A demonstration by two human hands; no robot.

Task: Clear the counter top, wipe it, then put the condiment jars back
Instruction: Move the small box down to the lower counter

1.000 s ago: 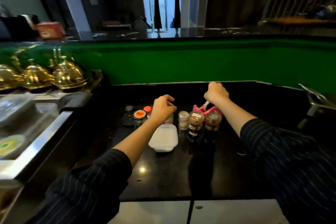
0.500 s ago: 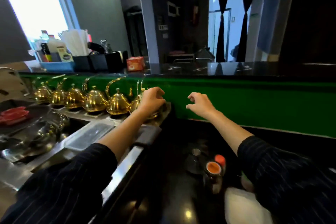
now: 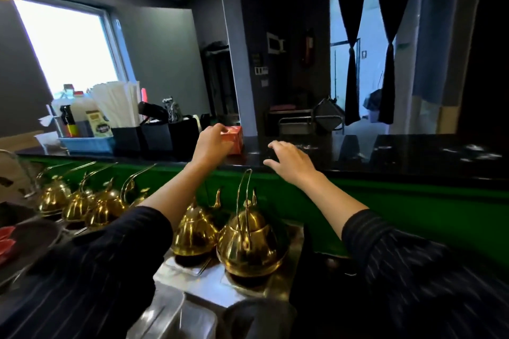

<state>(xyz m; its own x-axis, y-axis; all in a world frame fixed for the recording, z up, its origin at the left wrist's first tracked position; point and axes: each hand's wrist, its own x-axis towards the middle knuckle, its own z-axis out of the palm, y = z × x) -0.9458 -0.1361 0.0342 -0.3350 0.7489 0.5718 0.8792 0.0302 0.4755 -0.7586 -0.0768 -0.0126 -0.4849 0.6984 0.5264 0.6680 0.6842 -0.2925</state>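
My left hand reaches up to the black upper ledge. Its curled fingertips lie on the near top corner of a small orange-red box standing there. Whether they grip the box is not clear. My right hand hovers over the ledge just right of the box, fingers spread and holding nothing. The lower counter top and the condiment jars are out of view.
Several golden kettles stand in a row on a steel rack below my arms. Black holders with straws and utensils, and a blue tray of bottles, sit left on the ledge. A green panel fronts it.
My view swung up and left, away from the jars on the lower counter. Both hands rose from the jars to the upper ledge, and the left hand reached the orange-red box.
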